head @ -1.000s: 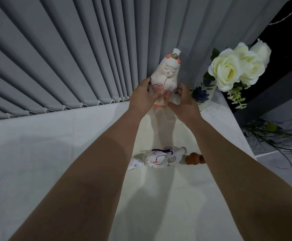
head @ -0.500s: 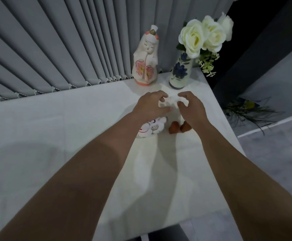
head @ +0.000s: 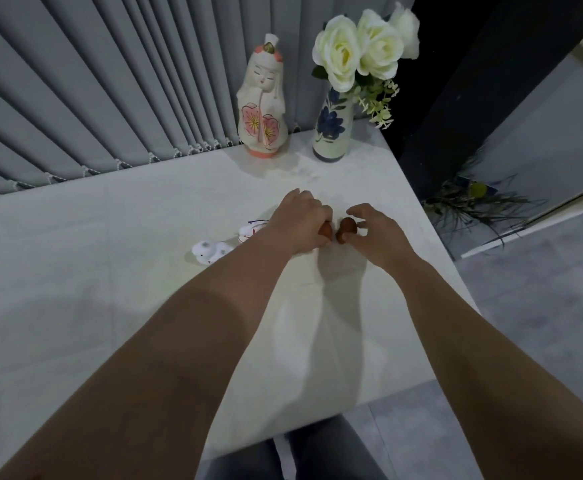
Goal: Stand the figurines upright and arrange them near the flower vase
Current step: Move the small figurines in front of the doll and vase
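Note:
A tall white figurine (head: 262,105) with pink flowers stands upright at the table's back edge, just left of the blue-flowered vase (head: 331,133) of white roses (head: 359,46). A second white figurine (head: 251,231) with a brown end (head: 348,226) lies on its side mid-table. My left hand (head: 300,223) is curled down over its middle and hides most of it. My right hand (head: 376,233) has its fingers spread around the brown end, thumb touching it. A small white figurine (head: 210,251) lies just left of my left forearm.
The white table (head: 75,271) ends at a right edge close to the vase and at a near edge by my legs. Grey vertical blinds (head: 110,98) hang behind it. Green foliage (head: 473,202) lies on the floor to the right.
One second ago both hands held the tall figurine upright by the vase. They let it go, drew back toward me, and have come down onto the lying figurine.

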Demonstrator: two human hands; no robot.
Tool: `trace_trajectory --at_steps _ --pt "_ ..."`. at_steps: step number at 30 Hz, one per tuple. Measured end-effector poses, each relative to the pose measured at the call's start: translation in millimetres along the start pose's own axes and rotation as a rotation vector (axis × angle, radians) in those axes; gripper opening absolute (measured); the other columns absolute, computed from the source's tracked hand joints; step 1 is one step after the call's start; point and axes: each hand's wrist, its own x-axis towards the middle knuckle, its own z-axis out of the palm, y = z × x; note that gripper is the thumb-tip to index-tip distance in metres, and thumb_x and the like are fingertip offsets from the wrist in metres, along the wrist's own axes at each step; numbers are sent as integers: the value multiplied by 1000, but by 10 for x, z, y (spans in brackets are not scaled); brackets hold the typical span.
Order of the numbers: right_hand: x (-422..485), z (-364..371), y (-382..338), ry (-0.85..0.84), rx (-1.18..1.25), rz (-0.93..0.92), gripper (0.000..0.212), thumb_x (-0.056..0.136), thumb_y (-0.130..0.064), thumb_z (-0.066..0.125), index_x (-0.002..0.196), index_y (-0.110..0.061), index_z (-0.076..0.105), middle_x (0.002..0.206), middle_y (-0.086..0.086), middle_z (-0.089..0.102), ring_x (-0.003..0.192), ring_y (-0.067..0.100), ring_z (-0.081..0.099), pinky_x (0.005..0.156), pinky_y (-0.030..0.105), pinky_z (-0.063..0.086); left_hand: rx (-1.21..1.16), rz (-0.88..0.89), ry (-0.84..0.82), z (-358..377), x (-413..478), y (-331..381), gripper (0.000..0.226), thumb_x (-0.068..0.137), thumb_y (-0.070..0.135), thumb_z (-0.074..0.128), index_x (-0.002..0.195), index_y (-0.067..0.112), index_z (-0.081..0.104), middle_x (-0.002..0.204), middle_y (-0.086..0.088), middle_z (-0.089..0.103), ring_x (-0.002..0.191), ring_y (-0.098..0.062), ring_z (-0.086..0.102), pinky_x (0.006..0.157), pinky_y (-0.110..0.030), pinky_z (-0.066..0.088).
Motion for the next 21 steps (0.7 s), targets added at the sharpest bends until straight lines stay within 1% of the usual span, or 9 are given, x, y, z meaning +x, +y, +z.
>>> trace_trajectory --at_steps 2,5,7,9,11,13,16,18,21 --pt "-8 26 1 8 -48 -57 36 87 -22 61 123 -23 56 116 -3 67 109 19 61 92 36 49 -14 -4 15 -4 23 -2 40 79 46 68 107 19 68 93 -3 71 105 -25 54 95 -34 33" --pt "9 58 -34 5 -118 -87 33 88 -14 55 121 -20 56 108 -2 70 104 23 62 89 39 50 -73 -35 -18 -14 44 -2 34 80 41 68 101 15 69 89 -7 72 99 -26 58 97 -35 39" --pt "43 44 -63 20 -120 -81 33 88 -13 54 120 -18 57 107 0 70 101 24 62 88 39 50 -139 -70 -36 -42 62 -7 33 80 39 68 103 15 68 93 -8 70 101 -26 57 92 -40 45" --pt "71 15 -81 53 -96 -59 31 89 -14 54 120 -18 58 104 -1 71 98 24 63 87 38 51 -199 -121 -35 -68 67 -10 37 81 38 68 111 17 66 103 -7 68 107 -24 55 88 -41 50" --pt "76 -11 -83 95 -87 -34 29 90 -15 56 119 -17 58 103 -2 71 96 23 63 85 36 51 -224 -153 -37 -74 73 -14 40 83 38 68 117 18 63 112 -5 66 112 -24 54 89 -40 50" --pt "122 -60 -107 156 -94 -37 28 90 -17 58 118 -16 58 102 -1 70 94 23 62 83 35 50 -217 -163 -5 -127 118 -9 42 84 37 68 121 18 60 118 -4 65 113 -25 56 90 -39 49" --pt "247 -72 -147 205 -109 -55 27 89 -19 59 115 -16 56 99 1 71 93 25 64 83 38 52 -241 -199 42 -173 197 -61 43 86 33 68 125 17 59 122 -6 64 112 -27 58 92 -40 50" --pt "950 -76 -210 212 -133 -32 26 89 -19 59 114 -15 56 97 2 70 90 26 64 79 36 51 -236 -266 20 -246 718 -335 43 87 31 68 127 17 59 123 -7 64 112 -27 58 92 -40 50" --pt "1024 -69 -272 222 -173 -63 27 90 -20 59 115 -14 55 97 4 69 89 28 63 75 35 48 -238 -271 29 -251 770 -386 42 86 29 68 126 17 61 122 -7 65 112 -28 58 90 -39 51"
